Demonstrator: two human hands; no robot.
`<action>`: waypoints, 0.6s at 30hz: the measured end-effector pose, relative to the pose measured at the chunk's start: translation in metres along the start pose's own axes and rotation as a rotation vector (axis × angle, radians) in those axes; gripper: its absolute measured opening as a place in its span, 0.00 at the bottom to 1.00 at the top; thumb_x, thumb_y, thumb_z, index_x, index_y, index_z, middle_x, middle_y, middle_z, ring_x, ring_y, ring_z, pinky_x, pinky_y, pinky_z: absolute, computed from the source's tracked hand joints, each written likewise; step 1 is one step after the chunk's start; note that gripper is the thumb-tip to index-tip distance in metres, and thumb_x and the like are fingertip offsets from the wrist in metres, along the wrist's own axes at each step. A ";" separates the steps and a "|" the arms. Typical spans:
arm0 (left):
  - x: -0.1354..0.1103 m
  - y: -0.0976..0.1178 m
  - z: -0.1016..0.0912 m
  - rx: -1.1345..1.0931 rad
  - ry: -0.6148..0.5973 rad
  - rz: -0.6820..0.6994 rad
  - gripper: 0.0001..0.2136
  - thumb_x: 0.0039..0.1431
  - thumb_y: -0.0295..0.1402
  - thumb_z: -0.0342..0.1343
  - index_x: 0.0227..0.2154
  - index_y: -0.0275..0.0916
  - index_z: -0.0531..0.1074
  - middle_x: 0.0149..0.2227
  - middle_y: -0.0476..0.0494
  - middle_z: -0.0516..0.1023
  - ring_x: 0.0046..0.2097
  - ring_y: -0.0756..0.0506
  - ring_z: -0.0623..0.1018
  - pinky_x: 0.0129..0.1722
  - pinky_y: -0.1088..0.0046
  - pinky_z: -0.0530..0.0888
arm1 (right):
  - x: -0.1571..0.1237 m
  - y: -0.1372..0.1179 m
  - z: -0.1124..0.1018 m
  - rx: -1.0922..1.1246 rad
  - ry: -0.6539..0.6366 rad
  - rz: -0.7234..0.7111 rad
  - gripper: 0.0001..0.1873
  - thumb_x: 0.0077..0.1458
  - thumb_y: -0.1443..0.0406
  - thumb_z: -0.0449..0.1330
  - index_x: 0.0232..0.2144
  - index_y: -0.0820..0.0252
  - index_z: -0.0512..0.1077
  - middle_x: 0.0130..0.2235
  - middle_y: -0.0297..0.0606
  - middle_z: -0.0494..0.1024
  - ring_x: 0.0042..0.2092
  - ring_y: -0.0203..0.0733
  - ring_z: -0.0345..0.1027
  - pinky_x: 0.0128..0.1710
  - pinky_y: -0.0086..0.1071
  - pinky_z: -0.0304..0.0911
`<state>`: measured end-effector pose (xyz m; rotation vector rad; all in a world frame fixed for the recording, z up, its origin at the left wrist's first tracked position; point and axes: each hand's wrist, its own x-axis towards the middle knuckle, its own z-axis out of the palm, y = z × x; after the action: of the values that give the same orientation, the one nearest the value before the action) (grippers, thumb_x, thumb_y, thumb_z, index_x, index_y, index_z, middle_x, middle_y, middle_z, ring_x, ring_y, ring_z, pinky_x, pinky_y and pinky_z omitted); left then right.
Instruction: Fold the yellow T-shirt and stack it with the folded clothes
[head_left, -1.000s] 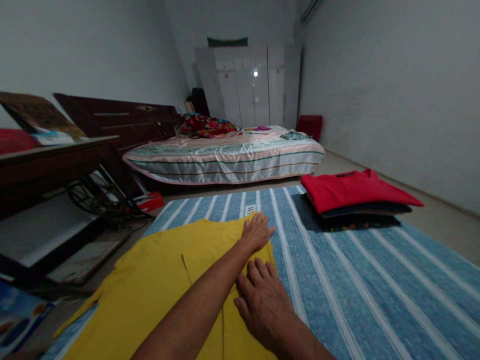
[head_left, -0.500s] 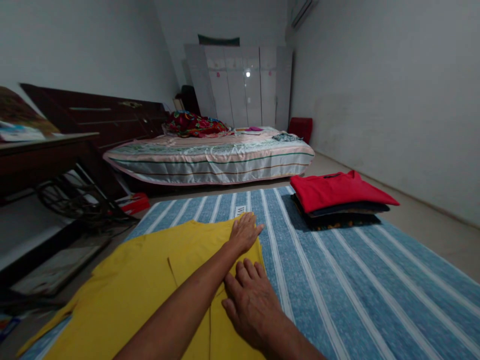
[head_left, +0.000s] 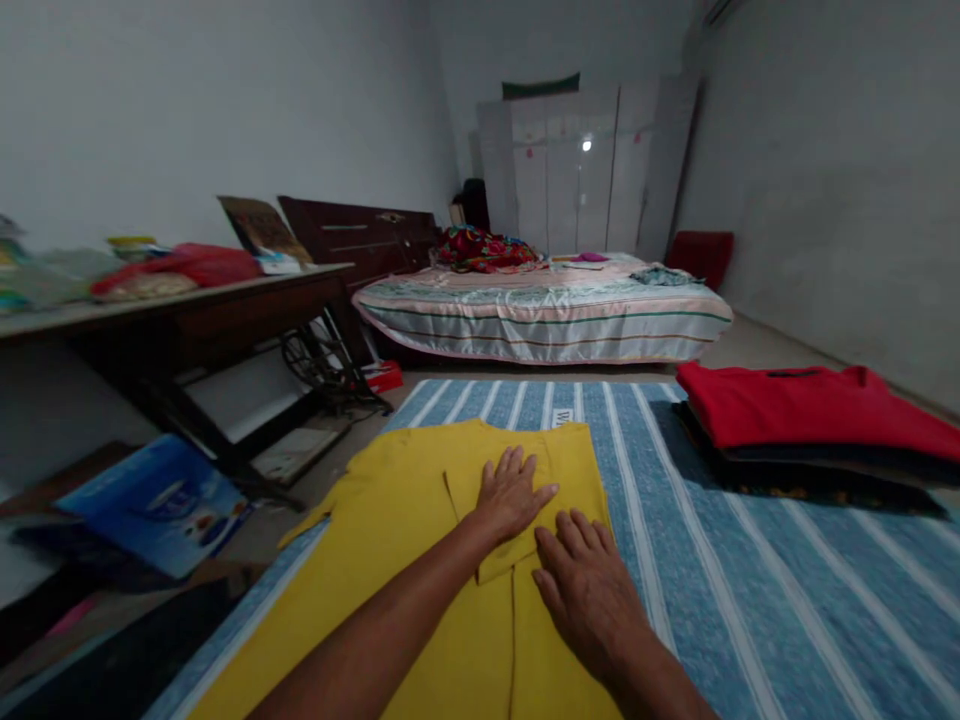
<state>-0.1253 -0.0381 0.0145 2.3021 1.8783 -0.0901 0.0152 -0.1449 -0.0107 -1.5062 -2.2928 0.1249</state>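
A yellow shirt [head_left: 405, 540] lies spread on a blue striped sheet, its right side folded inward with a sleeve doubled back over the body. My left hand [head_left: 510, 495] rests flat on the folded sleeve, fingers stretched out. Lower and to the right, my right hand [head_left: 589, 585] lies palm down on the folded edge of the shirt, fingers slightly spread. Neither hand grips the cloth. The shirt's other sleeve [head_left: 307, 525] sticks out to the left. My left forearm hides part of the shirt's middle.
On the right of the striped sheet [head_left: 697, 580] sits a stack of folded clothes, a red garment [head_left: 795, 410] on top. A sewing-machine table [head_left: 247, 300] stands left, a blue bag [head_left: 161, 505] below it. Behind are a bed [head_left: 540, 320] and a wardrobe [head_left: 570, 180].
My view has turned left, bringing more of the table into sight. My left hand has moved down from the shirt's shoulder corner onto the folded sleeve. My right hand stays on the folded edge.
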 end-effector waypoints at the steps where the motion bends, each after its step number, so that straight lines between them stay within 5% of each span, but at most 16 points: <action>1: -0.005 -0.003 -0.001 -0.006 -0.001 -0.017 0.38 0.58 0.59 0.32 0.65 0.38 0.47 0.68 0.35 0.40 0.68 0.38 0.41 0.62 0.48 0.43 | -0.001 0.001 0.002 -0.014 0.006 -0.004 0.22 0.61 0.57 0.50 0.56 0.53 0.65 0.59 0.46 0.64 0.61 0.56 0.52 0.59 0.50 0.48; 9: -0.033 -0.031 0.002 -0.021 0.026 -0.175 0.46 0.50 0.67 0.33 0.65 0.39 0.48 0.68 0.31 0.38 0.67 0.33 0.39 0.61 0.46 0.40 | -0.004 0.006 0.010 -0.096 0.007 -0.054 0.22 0.60 0.58 0.49 0.55 0.54 0.67 0.58 0.46 0.66 0.60 0.57 0.54 0.56 0.50 0.52; 18: -0.051 -0.033 0.007 -0.048 0.096 -0.130 0.42 0.52 0.63 0.39 0.62 0.38 0.54 0.68 0.33 0.43 0.67 0.32 0.41 0.61 0.46 0.43 | -0.007 0.010 0.012 -0.108 0.028 -0.077 0.22 0.61 0.57 0.48 0.55 0.54 0.67 0.57 0.45 0.66 0.60 0.54 0.55 0.56 0.48 0.53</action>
<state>-0.1681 -0.0825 0.0127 2.1887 2.0524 0.0500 0.0220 -0.1459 -0.0263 -1.4586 -2.3656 -0.0417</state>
